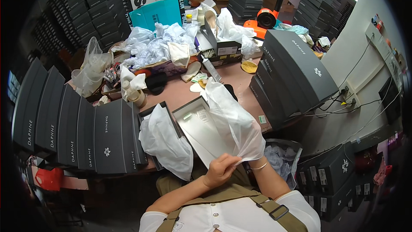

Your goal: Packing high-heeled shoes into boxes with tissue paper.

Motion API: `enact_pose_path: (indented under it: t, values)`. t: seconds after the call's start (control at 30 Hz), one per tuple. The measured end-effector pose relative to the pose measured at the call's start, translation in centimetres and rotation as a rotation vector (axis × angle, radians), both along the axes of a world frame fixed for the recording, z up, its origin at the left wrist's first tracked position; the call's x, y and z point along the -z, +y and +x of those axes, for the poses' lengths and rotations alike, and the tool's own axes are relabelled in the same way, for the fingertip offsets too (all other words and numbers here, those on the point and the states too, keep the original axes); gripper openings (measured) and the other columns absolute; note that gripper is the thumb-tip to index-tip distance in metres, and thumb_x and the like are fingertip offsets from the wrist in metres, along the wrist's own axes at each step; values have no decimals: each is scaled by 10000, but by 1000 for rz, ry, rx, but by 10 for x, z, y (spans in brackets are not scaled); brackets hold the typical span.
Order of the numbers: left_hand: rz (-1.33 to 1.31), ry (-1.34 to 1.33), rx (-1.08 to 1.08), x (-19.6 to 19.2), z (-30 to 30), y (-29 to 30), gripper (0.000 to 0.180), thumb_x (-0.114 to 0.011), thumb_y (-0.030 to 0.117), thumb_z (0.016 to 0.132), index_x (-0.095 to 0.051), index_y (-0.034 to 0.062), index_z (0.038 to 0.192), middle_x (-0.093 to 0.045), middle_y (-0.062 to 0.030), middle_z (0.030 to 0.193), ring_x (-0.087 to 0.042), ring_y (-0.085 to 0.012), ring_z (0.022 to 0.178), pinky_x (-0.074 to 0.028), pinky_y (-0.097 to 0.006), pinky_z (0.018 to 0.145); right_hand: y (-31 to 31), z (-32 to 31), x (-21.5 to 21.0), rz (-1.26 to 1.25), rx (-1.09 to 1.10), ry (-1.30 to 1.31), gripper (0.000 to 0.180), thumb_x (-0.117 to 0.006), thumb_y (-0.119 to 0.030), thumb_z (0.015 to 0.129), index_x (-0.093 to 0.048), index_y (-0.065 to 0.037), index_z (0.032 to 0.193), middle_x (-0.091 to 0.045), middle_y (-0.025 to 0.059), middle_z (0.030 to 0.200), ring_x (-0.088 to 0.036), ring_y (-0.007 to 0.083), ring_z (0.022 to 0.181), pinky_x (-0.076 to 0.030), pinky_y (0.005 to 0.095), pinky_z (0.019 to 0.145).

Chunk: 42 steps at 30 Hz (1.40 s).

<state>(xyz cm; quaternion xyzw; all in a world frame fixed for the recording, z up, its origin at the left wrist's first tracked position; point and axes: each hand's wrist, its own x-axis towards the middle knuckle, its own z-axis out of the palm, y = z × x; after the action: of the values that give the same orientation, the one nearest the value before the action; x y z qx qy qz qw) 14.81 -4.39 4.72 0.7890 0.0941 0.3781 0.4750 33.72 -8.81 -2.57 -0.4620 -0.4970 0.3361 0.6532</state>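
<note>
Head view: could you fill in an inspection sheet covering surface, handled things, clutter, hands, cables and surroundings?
Surface: pinkish tabletop, partly covered.
Handled things: white cloth over the right side of an open box, dark outside, pale inside; second white cloth draped over a dark box or lid to its left.
Clutter: heap of crumpled paper, pale bottles, yellow round piece.
Hands: left hand pinches the first cloth's edge; right hand mostly hidden by it, grip unclear.
Cables: cords plugged into a wall socket at right.
Surroundings: closed dark boxes at left, stacked boxes at right.
</note>
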Motion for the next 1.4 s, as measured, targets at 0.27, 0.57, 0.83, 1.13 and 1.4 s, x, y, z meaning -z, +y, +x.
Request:
enact_pose_path:
  t: [0.27, 0.57, 0.83, 1.13, 1.4]
  values:
    - [154, 169, 310, 3, 2, -18, 427, -680, 108, 809, -561, 69, 1218, -586, -139, 983, -629, -289, 797, -522, -325, 639, 30, 66, 36, -364, 450, -836, 361, -495, -189, 941, -471, -2, 1249, -546, 150, 1172, -558, 238, 1055, -448, 345, 915]
    - [296, 573, -720, 47, -125, 30, 364, -738, 202, 756, -586, 58, 1054, -527, -136, 1152, -493, -319, 1122, -309, -521, 1018, 46, -8, -109, -565, -118, -1430, 145, -597, -108, 818, -622, -45, 947, -644, 173, 832, -635, 357, 787, -505, 443, 703]
    - [8, 187, -866, 21, -177, 52, 140, -621, -36, 785, -585, 3, 915, -605, -135, 951, -600, -285, 896, -490, -350, 783, 134, -142, -79, -139, -438, -1149, 645, -696, -192, 764, -438, -140, 1353, -580, 181, 1135, -541, 369, 1084, -426, 472, 916]
    - [-1470, -586, -424, 70, -205, 22, 747, -382, 656, 914, -442, 47, 1343, -506, -98, 1320, -442, -241, 1259, -316, -422, 1077, 191, -191, -172, 196, -553, -863, 233, -542, -12, 808, -612, -9, 1030, -645, 189, 859, -626, 374, 825, -504, 425, 762]
    - [-1652, -764, -221, 75, -179, 74, 667, -530, 502, 884, -420, 55, 1367, -534, -144, 1308, -545, -317, 1160, -432, -451, 1005, 118, -154, -170, -68, -1028, -811, 190, -551, -23, 794, -649, -14, 956, -625, 161, 856, -613, 335, 789, -491, 385, 743]
